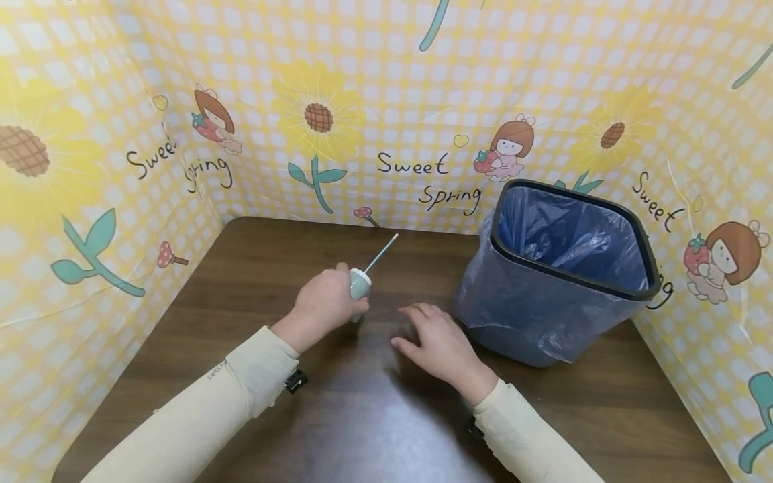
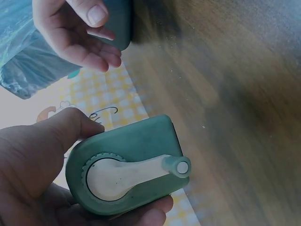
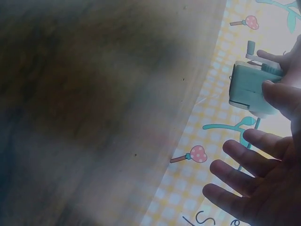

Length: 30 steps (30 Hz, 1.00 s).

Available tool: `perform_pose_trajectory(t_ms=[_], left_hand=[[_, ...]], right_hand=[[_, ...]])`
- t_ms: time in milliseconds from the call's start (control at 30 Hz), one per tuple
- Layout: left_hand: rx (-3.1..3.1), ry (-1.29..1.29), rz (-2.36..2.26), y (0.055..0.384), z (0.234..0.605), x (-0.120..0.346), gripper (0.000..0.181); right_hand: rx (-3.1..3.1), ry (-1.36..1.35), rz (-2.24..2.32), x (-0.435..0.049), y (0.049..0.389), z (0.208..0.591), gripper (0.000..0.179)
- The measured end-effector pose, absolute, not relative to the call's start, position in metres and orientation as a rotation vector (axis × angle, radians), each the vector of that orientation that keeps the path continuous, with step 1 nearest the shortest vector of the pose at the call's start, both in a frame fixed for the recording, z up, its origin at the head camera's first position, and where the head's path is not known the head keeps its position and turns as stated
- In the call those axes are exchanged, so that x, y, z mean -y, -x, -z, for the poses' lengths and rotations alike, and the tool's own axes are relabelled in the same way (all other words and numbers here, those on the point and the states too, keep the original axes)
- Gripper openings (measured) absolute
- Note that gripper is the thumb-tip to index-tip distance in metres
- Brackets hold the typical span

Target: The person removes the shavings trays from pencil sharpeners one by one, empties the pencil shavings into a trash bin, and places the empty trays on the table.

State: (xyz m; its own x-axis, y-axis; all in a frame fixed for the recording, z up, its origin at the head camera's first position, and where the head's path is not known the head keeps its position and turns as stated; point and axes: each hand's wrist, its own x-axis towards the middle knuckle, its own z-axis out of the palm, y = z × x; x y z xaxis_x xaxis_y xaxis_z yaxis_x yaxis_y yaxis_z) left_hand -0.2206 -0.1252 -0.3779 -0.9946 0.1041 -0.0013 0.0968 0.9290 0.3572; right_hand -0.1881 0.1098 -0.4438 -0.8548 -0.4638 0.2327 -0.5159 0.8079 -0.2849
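My left hand [image 1: 323, 302] grips a green hand-crank pencil sharpener [image 1: 360, 284] near the middle of the table. Out of its far end sticks a thin pencil [image 1: 382, 253], slanting up and to the right. The left wrist view shows the white crank [image 2: 141, 172] with its green knob, facing the camera; thumb and fingers wrap the sharpener's body. My right hand [image 1: 441, 342] is held to the right of the sharpener, apart from it, between it and the bin. Its fingers are spread and hold nothing, as the right wrist view shows.
A dark-rimmed bin [image 1: 513, 335] lined with a clear bluish bag [image 1: 543, 302] stands on the right of the brown wooden table [image 1: 272, 255]. Yellow checked sheets [image 1: 398, 121] with printed flowers and figures wall the table at the back and both sides.
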Motion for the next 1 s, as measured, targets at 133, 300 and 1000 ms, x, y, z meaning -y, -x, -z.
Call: perform_pose_trajectory(t_ms=[133, 300, 1000], left_hand=[[-3.056, -0.186, -0.57, 0.218, 0.372, 0.128, 0.064], [-3.039, -0.213, -0.576, 0.216, 0.364, 0.133, 0.065], [-2.988, -0.316, -0.531, 0.209, 0.348, 0.153, 0.068]], right_hand=[[2.836, -0.781, -0.512, -0.109, 0.189, 0.444, 0.059], [2.831, -0.788, -0.505, -0.109, 0.189, 0.443, 0.06], [2.841, -0.788, -0.517, -0.108, 0.189, 0.444, 0.061]])
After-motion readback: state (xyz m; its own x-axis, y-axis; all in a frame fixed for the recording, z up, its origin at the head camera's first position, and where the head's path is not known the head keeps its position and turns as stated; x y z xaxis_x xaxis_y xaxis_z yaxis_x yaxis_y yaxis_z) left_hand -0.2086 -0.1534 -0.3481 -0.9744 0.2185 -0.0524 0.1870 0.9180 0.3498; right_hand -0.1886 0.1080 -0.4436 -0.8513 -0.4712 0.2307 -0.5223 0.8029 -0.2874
